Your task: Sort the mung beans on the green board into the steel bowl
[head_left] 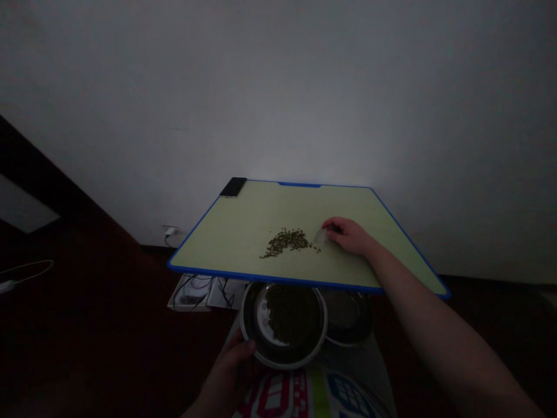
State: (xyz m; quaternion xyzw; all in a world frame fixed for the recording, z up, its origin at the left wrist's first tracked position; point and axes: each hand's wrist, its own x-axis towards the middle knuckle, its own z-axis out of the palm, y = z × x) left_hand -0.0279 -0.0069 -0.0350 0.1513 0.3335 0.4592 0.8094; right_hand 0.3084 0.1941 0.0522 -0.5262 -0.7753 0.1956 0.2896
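My left hand [235, 363] grips the lower left rim of a round metal bowl [319, 331], thumb over the edge. Inside lies a heap of small dark brown-green grains [293, 316], with bare shiny bottom showing on the left. On the pale table, a loose scatter of similar small brown grains [287, 240] is spread out. Just right of it, my right hand [346, 234] has its fingers closed on a small clear curved piece [321, 235], whose kind I cannot make out. Its edge is close to the outermost grains.
The pale yellow-green table [339, 203] has a blue edge and stands against a grey wall. A black phone [234, 187] lies at its far left corner. A second metal bowl [350, 319] is beside the first. Cables in a white box [191, 290] sit below, near a plugged-in charger [171, 231].
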